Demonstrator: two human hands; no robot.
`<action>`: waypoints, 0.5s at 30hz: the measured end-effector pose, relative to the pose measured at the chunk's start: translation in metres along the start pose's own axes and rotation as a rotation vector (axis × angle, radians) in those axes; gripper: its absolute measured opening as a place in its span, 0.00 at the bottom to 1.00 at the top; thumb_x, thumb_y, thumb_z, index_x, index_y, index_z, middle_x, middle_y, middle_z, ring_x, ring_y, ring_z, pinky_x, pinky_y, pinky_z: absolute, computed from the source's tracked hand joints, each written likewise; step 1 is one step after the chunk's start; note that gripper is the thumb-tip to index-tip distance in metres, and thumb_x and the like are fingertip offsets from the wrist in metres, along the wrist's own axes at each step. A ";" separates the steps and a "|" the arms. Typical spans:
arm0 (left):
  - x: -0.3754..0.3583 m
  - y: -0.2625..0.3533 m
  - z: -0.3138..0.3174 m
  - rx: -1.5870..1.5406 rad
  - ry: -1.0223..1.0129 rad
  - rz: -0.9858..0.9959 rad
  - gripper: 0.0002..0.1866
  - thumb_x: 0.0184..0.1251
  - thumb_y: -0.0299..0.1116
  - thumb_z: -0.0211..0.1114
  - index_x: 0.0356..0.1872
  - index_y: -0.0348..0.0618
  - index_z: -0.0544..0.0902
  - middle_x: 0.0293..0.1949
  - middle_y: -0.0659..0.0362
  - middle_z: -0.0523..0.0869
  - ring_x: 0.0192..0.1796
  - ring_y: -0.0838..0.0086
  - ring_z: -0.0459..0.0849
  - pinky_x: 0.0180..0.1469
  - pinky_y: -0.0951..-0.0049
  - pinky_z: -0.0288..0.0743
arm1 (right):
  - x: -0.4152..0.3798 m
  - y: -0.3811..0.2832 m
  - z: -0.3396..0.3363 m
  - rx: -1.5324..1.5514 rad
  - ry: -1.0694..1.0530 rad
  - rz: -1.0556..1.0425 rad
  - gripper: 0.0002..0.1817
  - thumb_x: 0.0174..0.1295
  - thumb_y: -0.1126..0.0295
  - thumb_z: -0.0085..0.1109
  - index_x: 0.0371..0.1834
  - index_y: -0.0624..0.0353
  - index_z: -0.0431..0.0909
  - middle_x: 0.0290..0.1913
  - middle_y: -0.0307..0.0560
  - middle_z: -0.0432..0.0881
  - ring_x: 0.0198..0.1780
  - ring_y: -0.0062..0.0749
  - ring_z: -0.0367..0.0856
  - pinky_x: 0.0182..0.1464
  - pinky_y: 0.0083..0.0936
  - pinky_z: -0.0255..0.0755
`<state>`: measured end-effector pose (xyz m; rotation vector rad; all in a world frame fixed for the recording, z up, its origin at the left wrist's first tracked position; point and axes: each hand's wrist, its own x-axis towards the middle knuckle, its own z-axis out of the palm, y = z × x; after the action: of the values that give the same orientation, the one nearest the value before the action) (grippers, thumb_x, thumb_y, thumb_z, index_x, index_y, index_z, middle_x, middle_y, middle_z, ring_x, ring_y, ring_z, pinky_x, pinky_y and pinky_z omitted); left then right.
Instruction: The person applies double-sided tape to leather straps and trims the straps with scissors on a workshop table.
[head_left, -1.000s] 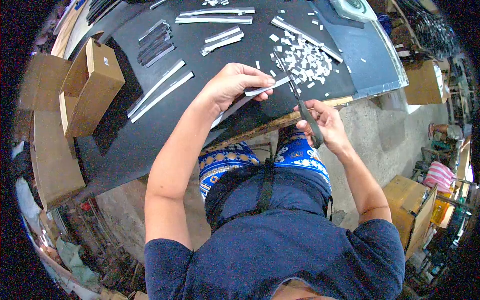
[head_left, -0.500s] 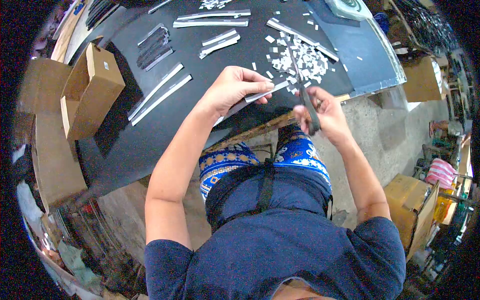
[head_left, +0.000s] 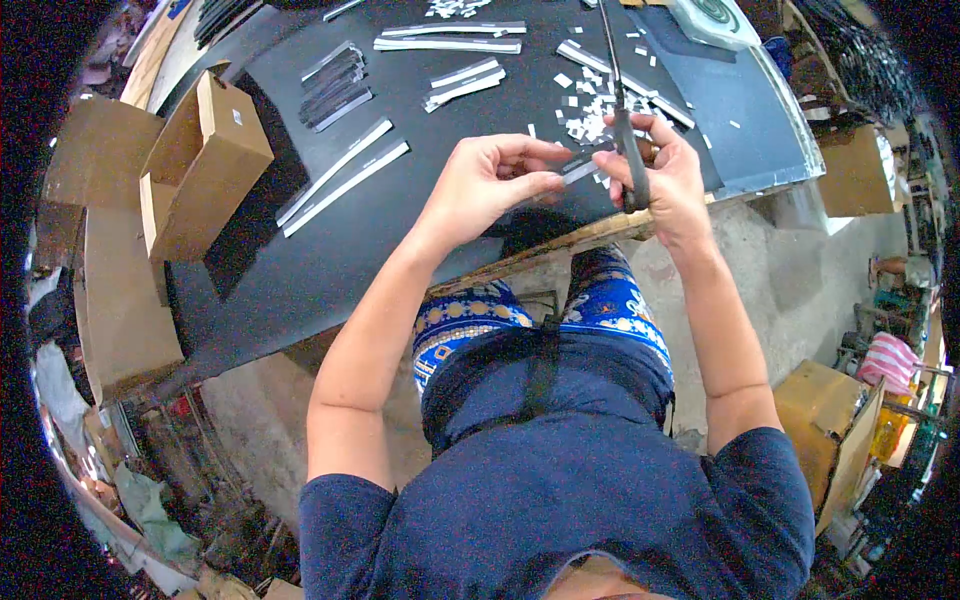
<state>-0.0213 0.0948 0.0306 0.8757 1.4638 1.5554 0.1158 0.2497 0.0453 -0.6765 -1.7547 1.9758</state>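
My left hand (head_left: 505,185) is closed in a pinch near the table's front edge, close to one end of a short dark-and-light strip (head_left: 580,170). On the other side of that strip, my right hand (head_left: 665,175) is wrapped round the dark handles of a pair of scissors (head_left: 628,150), their blades pointing away from me. Small white cut pieces (head_left: 590,125) lie scattered just beyond my hands, partly hidden by the scissors. A long strip (head_left: 640,88) lies across the pile.
On the dark table (head_left: 330,280) lie pairs of white strips (head_left: 350,185), a dark bundle (head_left: 335,90) and more strips (head_left: 450,38). An open cardboard box (head_left: 215,160) stands at the left. Another box (head_left: 820,420) is on the floor at the right.
The scissors have swung more upright, and my right hand has moved up and closer to my left hand. The long strip no longer shows in my left hand. The whole view has shifted slightly.
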 end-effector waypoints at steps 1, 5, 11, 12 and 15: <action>-0.003 0.000 -0.002 0.000 0.000 -0.001 0.11 0.62 0.24 0.67 0.45 0.33 0.83 0.35 0.57 0.87 0.35 0.80 0.84 0.39 0.80 0.79 | 0.002 -0.001 -0.004 0.004 -0.006 0.006 0.23 0.53 0.78 0.70 0.53 0.64 0.74 0.28 0.38 0.79 0.19 0.17 0.74 0.20 0.13 0.66; -0.013 -0.002 -0.012 0.040 -0.017 0.061 0.07 0.61 0.22 0.68 0.39 0.37 0.81 0.41 0.61 0.84 0.43 0.81 0.81 0.47 0.79 0.77 | 0.003 -0.008 -0.008 -0.030 -0.042 0.034 0.24 0.52 0.77 0.69 0.53 0.64 0.75 0.27 0.38 0.79 0.19 0.15 0.73 0.19 0.13 0.66; -0.016 0.000 -0.018 0.106 -0.145 0.095 0.07 0.60 0.21 0.66 0.39 0.39 0.84 0.39 0.61 0.83 0.43 0.79 0.81 0.49 0.77 0.76 | 0.002 -0.011 -0.005 -0.046 -0.090 0.070 0.23 0.51 0.77 0.70 0.52 0.64 0.75 0.25 0.37 0.79 0.18 0.15 0.73 0.19 0.12 0.65; -0.016 0.000 -0.019 0.143 -0.164 0.158 0.07 0.60 0.21 0.66 0.40 0.39 0.86 0.39 0.61 0.83 0.43 0.78 0.81 0.49 0.76 0.76 | 0.003 -0.011 -0.006 -0.053 -0.108 0.082 0.23 0.51 0.77 0.71 0.52 0.64 0.76 0.25 0.37 0.79 0.18 0.15 0.73 0.19 0.12 0.65; -0.018 0.008 -0.021 0.208 -0.232 0.125 0.08 0.60 0.22 0.66 0.40 0.40 0.87 0.38 0.59 0.84 0.43 0.76 0.81 0.49 0.76 0.75 | 0.003 -0.011 -0.006 -0.065 -0.115 0.090 0.24 0.50 0.76 0.71 0.52 0.64 0.76 0.26 0.37 0.80 0.18 0.14 0.73 0.19 0.11 0.65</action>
<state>-0.0335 0.0697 0.0373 1.2466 1.4404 1.3528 0.1168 0.2573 0.0552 -0.6867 -1.8939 2.0630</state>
